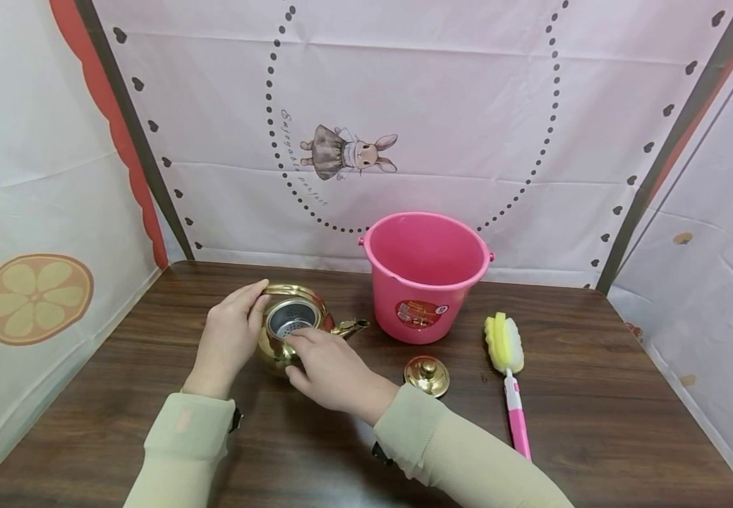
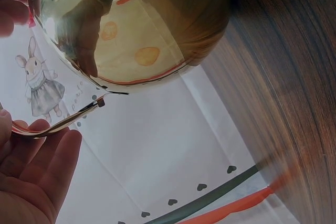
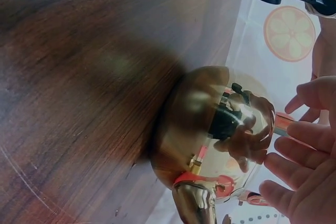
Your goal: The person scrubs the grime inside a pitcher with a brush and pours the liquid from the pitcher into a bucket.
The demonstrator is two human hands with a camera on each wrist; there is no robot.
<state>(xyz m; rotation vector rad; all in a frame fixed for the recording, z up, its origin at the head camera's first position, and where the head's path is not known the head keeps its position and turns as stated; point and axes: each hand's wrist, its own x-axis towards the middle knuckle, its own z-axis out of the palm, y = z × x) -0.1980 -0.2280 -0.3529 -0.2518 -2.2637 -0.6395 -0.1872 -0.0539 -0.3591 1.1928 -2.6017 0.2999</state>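
A shiny gold teapot (image 1: 271,353) stands on the table with its top uncovered and its spout (image 1: 351,327) pointing right. Inside its mouth sits a perforated metal strainer (image 1: 293,317). My left hand (image 1: 229,331) grips the raised handle (image 2: 68,121) between thumb and fingers. Over the near rim reaches my right hand (image 1: 334,374), its fingers (image 3: 299,153) loosely extended at the strainer's edge; whether they touch it is hard to tell. The gold lid (image 1: 427,377) with a round knob lies to the right of the teapot.
Behind the lid stands a pink bucket (image 1: 420,310). Farther right lies a sponge brush (image 1: 507,360) with a yellow and white head and a pink and white handle. Printed cloth walls (image 1: 455,134) enclose the wooden table (image 1: 595,395) at the back and sides.
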